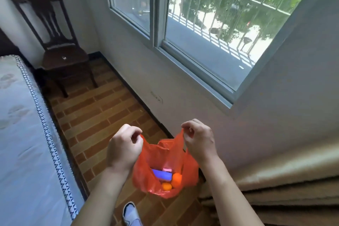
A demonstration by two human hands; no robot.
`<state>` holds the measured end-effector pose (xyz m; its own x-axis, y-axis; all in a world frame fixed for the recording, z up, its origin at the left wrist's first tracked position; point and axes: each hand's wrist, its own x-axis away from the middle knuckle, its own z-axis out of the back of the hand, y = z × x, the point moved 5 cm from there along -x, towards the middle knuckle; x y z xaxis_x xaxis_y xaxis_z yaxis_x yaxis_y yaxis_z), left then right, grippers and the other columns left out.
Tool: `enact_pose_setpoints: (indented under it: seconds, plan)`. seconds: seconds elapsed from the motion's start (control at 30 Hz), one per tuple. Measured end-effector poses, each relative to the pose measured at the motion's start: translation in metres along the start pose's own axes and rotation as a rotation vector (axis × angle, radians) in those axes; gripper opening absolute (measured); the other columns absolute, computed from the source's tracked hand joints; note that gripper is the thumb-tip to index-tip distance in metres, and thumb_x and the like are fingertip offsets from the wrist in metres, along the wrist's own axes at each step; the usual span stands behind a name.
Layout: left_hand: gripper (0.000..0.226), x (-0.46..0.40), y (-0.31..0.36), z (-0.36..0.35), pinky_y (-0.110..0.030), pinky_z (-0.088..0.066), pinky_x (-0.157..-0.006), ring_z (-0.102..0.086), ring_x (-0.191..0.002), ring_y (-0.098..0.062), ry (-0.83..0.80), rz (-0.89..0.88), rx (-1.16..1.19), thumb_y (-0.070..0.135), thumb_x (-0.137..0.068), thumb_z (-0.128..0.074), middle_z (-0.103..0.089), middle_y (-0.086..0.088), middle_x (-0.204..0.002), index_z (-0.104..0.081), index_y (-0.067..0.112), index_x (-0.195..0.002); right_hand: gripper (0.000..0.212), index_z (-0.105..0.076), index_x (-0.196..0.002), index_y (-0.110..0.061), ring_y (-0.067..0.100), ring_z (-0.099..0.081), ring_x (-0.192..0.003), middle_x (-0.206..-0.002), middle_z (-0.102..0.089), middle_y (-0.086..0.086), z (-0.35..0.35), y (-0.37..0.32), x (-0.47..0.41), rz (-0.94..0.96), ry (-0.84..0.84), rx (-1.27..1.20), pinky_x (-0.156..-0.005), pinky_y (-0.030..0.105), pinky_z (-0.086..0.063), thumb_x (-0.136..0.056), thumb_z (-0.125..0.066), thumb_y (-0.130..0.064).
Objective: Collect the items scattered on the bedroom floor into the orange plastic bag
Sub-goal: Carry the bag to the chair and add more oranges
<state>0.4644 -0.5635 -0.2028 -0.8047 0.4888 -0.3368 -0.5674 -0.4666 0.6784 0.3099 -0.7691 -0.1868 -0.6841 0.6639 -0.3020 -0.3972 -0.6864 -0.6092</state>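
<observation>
I pinch one handle of the orange plastic bag point(166, 167) in each hand, left hand point(123, 147) and right hand point(199, 141) held apart low in the middle of the frame, so its mouth stays wide open over the floor point(95, 115).

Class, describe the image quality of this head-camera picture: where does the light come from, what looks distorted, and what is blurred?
Head view: daylight enters through the window; wide-angle distortion slants its frame and the chair; the orange plastic bag, held by the left hand and right hand, looks slightly soft.
</observation>
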Motion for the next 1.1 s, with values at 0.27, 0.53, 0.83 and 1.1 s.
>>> enact_pose_setpoints:
  seconds: [0.27,0.53,0.83,1.1]
  plan:
    - [0.026,-0.091,-0.058,0.022,-0.034,-0.055,-0.064,-0.065,-0.071,-0.017,0.042,0.022,0.019,-0.006,-0.074,-0.073,-0.066,0.007,-0.084,-0.074,0.019,-0.083,0.021,-0.076,-0.088,-0.023,0.012,-0.065,-0.074,-0.085,-0.069,-0.010,-0.076,-0.051,-0.087,0.002,-0.059,-0.061,-0.069,0.036,-0.056,-0.080,-0.065,-0.007]
    - [0.026,-0.155,-0.107,0.064,-0.035,-0.055,-0.062,-0.065,-0.073,-0.018,0.120,0.043,-0.019,-0.004,-0.074,-0.073,-0.065,0.007,-0.084,-0.073,0.020,-0.082,0.024,-0.075,-0.086,-0.024,0.012,-0.063,-0.071,-0.082,-0.067,-0.011,-0.131,-0.109,-0.159,0.077,-0.065,-0.102,-0.068,0.035,-0.055,-0.076,-0.063,-0.005]
    - [0.026,-0.219,-0.162,0.097,-0.034,-0.055,-0.063,-0.063,-0.071,-0.016,0.236,0.095,-0.088,-0.005,-0.075,-0.072,-0.065,0.009,-0.086,-0.074,0.020,-0.084,0.028,-0.076,-0.085,-0.022,0.012,-0.063,-0.075,-0.083,-0.068,-0.011,-0.198,-0.162,-0.248,0.189,-0.145,-0.127,-0.068,0.029,-0.053,-0.076,-0.059,-0.001]
    - [0.028,-0.282,-0.218,0.097,-0.020,-0.047,-0.065,-0.060,-0.067,-0.011,0.297,0.253,-0.169,-0.007,-0.074,-0.073,-0.065,0.009,-0.084,-0.074,0.019,-0.082,0.027,-0.076,-0.084,-0.021,0.010,-0.062,-0.074,-0.083,-0.068,-0.011,-0.289,-0.178,-0.334,0.258,-0.298,-0.171,-0.066,0.026,-0.051,-0.077,-0.060,0.000]
